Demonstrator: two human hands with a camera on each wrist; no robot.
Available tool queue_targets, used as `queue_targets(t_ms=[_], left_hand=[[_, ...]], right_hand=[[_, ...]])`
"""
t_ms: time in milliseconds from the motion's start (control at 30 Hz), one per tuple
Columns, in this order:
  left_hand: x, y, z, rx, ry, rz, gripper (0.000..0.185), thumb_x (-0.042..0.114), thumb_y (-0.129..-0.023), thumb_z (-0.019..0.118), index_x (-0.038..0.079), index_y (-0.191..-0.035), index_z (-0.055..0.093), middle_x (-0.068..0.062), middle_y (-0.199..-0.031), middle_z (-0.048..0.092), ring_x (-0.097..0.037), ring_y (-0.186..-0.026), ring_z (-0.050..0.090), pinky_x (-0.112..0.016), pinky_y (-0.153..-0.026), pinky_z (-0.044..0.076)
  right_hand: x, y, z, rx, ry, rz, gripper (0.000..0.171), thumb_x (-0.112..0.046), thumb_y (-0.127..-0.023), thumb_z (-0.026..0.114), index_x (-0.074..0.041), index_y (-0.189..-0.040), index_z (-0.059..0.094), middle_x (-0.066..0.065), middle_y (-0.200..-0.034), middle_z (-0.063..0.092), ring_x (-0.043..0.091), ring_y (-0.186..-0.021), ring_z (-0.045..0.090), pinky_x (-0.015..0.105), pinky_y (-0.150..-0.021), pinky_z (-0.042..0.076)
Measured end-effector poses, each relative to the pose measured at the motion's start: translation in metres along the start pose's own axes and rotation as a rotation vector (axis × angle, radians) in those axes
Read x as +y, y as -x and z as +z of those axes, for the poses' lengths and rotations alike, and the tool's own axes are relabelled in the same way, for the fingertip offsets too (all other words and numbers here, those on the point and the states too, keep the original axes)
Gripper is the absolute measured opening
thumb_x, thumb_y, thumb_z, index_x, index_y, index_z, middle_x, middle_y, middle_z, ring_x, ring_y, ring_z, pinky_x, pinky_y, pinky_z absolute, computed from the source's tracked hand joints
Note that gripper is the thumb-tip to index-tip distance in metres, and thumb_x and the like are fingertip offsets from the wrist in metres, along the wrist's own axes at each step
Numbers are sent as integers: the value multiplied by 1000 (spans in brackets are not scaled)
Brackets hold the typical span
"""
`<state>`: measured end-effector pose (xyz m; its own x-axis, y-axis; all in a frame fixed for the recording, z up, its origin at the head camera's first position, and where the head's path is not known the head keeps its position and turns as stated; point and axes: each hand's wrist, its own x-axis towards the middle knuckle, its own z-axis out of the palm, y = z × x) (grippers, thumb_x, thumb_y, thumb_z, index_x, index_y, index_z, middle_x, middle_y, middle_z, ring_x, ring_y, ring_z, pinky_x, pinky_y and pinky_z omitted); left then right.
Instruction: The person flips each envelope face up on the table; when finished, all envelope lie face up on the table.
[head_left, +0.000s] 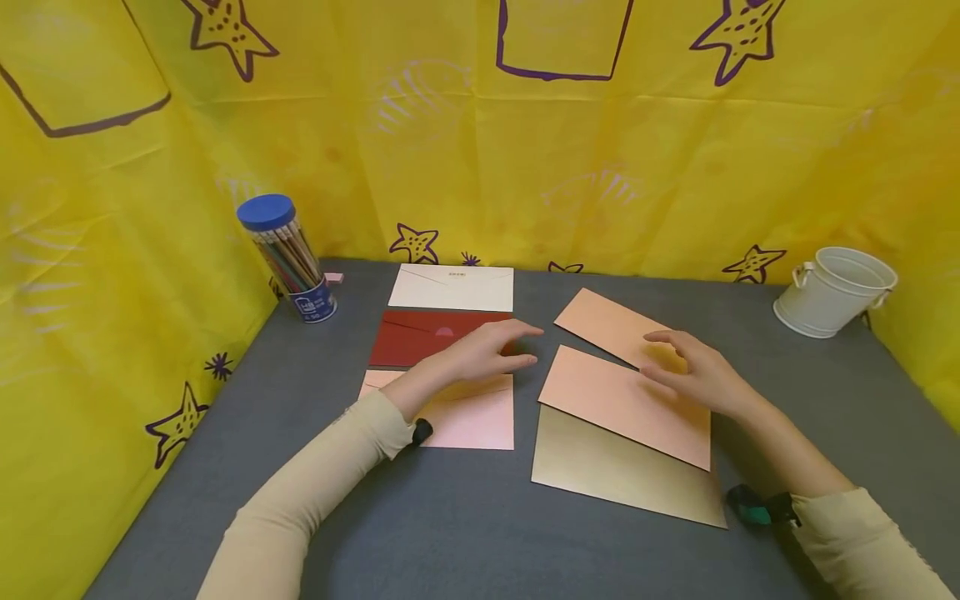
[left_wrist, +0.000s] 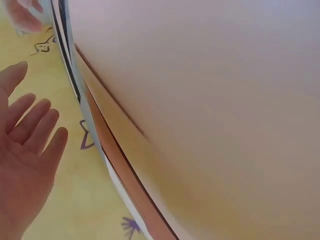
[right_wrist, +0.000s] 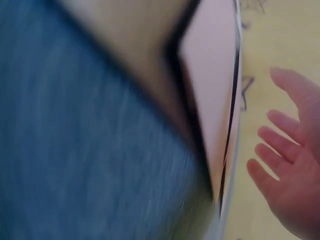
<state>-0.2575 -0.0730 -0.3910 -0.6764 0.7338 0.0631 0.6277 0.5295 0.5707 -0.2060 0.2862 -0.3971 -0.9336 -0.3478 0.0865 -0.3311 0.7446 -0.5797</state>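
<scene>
White (head_left: 450, 292), red (head_left: 405, 340) and pink (head_left: 472, 423) envelopes lie in a column, from back to front, at middle left. Over the red and pink ones hovers my left hand (head_left: 487, 352), fingers spread and holding nothing. To the right, two peach sheets (head_left: 607, 398) lie slanted, the front one overlapping a gold sheet (head_left: 600, 458). My right hand (head_left: 696, 375), loosely extended and with nothing in it, is above the peach sheets and covers part of their right ends. In the left wrist view the pink envelope's surface (left_wrist: 225, 100) fills the right side.
A blue-lidded tub of pencils (head_left: 288, 254) stands at the back left, with a small pink block (head_left: 333, 277) beside it. A white metal bucket (head_left: 828, 296) is at the back right. Yellow patterned cloth (head_left: 480, 167) walls the grey table (head_left: 420, 533) behind and at the sides.
</scene>
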Motion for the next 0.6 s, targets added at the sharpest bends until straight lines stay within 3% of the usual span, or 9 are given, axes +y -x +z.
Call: queue_targets(t_ms=[300, 433, 600], left_hand=[[-3, -55, 14, -111, -82, -106, 69, 39, -98, 57, 5, -152, 31, -9, -155, 34, -21, -142, 30, -33, -115, 24], [-4, -67, 17, -133, -85, -156, 72, 39, -98, 55, 4, -154, 25, -11, -157, 30, -22, -144, 26, -33, -116, 20], [-2, -75, 19, -147, -75, -154, 73, 38, -99, 54, 3, -154, 21, -12, -158, 26, -24, -146, 21, -33, -117, 17]], right_hand=[[25, 5, -17, -181, 56, 31, 90, -41, -88, 70, 8, -150, 26, 31, -155, 17, 51, -142, 7, 68, -108, 12], [30, 6, -19, -230, 59, 51, 97, -44, -88, 70, 9, -151, 19, 33, -156, 9, 51, -143, 0, 68, -109, 8], [35, 8, -21, -267, 42, 102, 102, -45, -88, 70, 8, -152, 11, 34, -156, 0, 51, -142, -5, 71, -107, 5]])
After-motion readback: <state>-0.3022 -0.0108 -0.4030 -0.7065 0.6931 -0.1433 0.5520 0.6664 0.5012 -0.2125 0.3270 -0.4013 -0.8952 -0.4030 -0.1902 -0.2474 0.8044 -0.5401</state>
